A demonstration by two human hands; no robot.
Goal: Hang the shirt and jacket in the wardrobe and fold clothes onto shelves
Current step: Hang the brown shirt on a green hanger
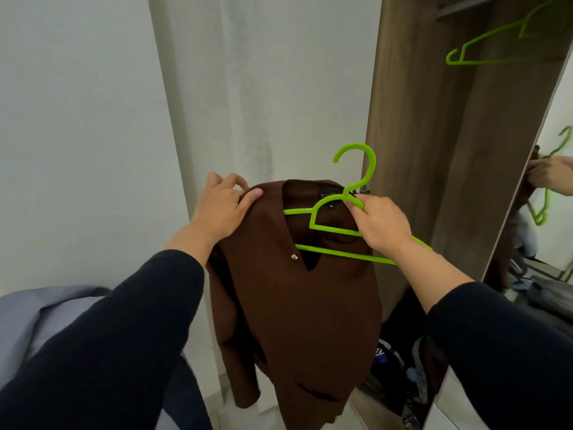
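Observation:
A brown jacket (297,321) with a small gold button hangs in front of me, partly on a green plastic hanger (347,193). My left hand (223,209) grips the jacket's left shoulder, thumb on top of the cloth. My right hand (381,225) holds the hanger just below its hook, at the jacket's collar. The hanger's right arm sticks out bare past my right wrist; its left end sits inside the jacket. The wooden wardrobe (434,135) stands open at the right.
A second green hanger (483,45) hangs on the wardrobe rail at top right. A mirrored door (545,212) at the right edge reflects my hand. Grey clothing (40,324) lies at lower left. Dark items (400,367) sit on the wardrobe floor. White wall behind.

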